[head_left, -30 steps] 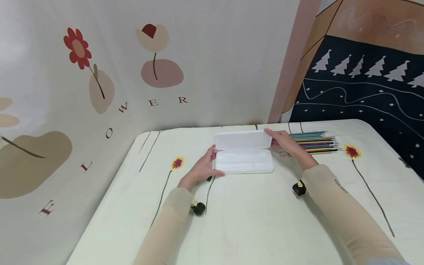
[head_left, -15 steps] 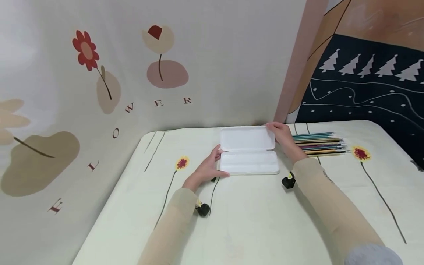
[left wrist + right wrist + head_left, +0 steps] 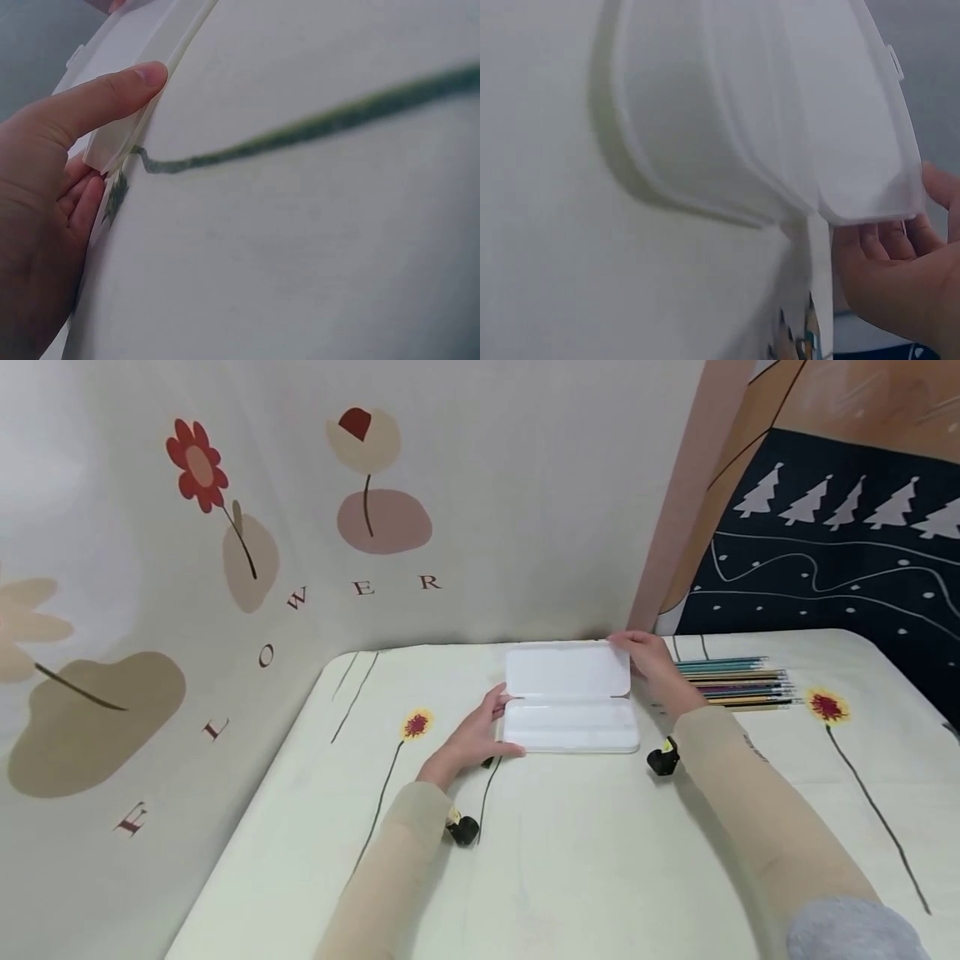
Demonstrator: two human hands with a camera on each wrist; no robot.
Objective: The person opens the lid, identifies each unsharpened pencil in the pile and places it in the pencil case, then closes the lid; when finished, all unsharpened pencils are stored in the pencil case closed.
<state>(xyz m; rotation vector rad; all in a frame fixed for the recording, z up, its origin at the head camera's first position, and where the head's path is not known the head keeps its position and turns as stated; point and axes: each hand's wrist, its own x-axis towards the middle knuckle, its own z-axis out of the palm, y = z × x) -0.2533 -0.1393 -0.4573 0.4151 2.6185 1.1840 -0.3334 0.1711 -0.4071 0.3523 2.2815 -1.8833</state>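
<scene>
A white plastic pencil case (image 3: 570, 727) lies on the table with its lid (image 3: 567, 670) hinged up and back, its bare inside facing me. My left hand (image 3: 474, 735) holds the base at its left end. In the left wrist view the thumb of that hand (image 3: 45, 187) lies over the front wall, and the other fingers are partly hidden at the end. At the lid's far right corner, my right hand (image 3: 660, 670) grips the edge. The right wrist view shows the fingers of this hand (image 3: 900, 277) curled behind the lid, thumb at its rim.
Several pencils (image 3: 738, 685) lie side by side just right of the case, partly behind my right hand. A light tablecloth with printed flowers (image 3: 417, 724) covers the table. A printed curtain (image 3: 510, 527) hangs at the table's back edge.
The lid has swung further back from the base, with my right hand moving back at its corner. My left hand keeps hold of the base. The head view has shifted slightly.
</scene>
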